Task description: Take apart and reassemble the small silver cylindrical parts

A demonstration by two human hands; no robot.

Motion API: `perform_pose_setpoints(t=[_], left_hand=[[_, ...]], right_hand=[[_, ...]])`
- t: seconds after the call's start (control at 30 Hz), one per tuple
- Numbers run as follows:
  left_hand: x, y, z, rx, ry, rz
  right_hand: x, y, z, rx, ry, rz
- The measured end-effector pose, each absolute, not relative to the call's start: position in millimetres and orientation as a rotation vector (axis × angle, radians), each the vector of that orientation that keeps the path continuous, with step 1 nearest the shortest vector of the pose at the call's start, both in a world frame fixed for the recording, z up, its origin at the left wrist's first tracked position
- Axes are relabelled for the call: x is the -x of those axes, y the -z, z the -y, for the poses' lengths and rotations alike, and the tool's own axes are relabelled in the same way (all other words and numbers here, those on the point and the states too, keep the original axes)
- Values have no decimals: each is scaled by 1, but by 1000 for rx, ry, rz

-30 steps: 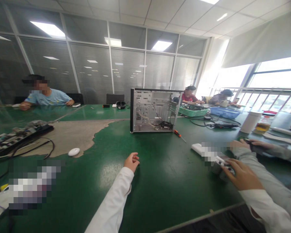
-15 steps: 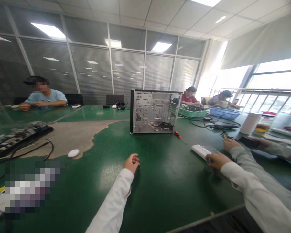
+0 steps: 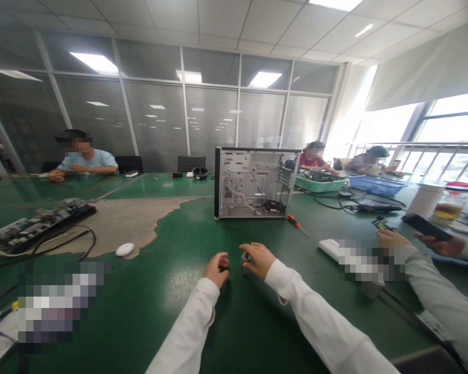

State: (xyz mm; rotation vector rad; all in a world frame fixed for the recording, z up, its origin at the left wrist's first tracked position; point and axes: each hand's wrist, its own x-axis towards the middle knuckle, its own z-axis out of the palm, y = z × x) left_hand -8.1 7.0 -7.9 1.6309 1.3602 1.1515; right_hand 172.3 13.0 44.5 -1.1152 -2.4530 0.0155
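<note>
My right hand [image 3: 260,258] is curled round a small round greyish thing [image 3: 246,256], held just above or on the green table; its exact kind is not clear. Close by on the left, my left hand [image 3: 217,269] holds nothing visible, its fingers loosely bent and apart from the thumb. Beyond both hands stands a computer case [image 3: 253,184], its side panel off, with cables and a dark part inside. A screwdriver [image 3: 296,224] with an orange and black handle lies at the case's lower right corner.
A white power strip [image 3: 331,252] lies to the right, near a co-worker's hands, one with a phone [image 3: 427,227]. On the left are a circuit board [image 3: 42,226] with cables and a white oval object [image 3: 125,250]. Green [image 3: 320,185] and blue [image 3: 378,186] baskets stand at the back right.
My right hand has moved left from the power strip to the middle, with the small round thing in it. My left hand stays nearly in place. The co-worker's phone is raised.
</note>
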Motion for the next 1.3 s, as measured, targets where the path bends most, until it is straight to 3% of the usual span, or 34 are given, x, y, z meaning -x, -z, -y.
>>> perform_pose_setpoints(t=[0.33,1.3], left_hand=[[8,14,-10,-1862,-1096,-1391],[9,13,-19,-2233,-1015,-1506]], right_hand=[[-132,9,-14,887,-239,2101],[-134,0,-15,869,-400,1985]])
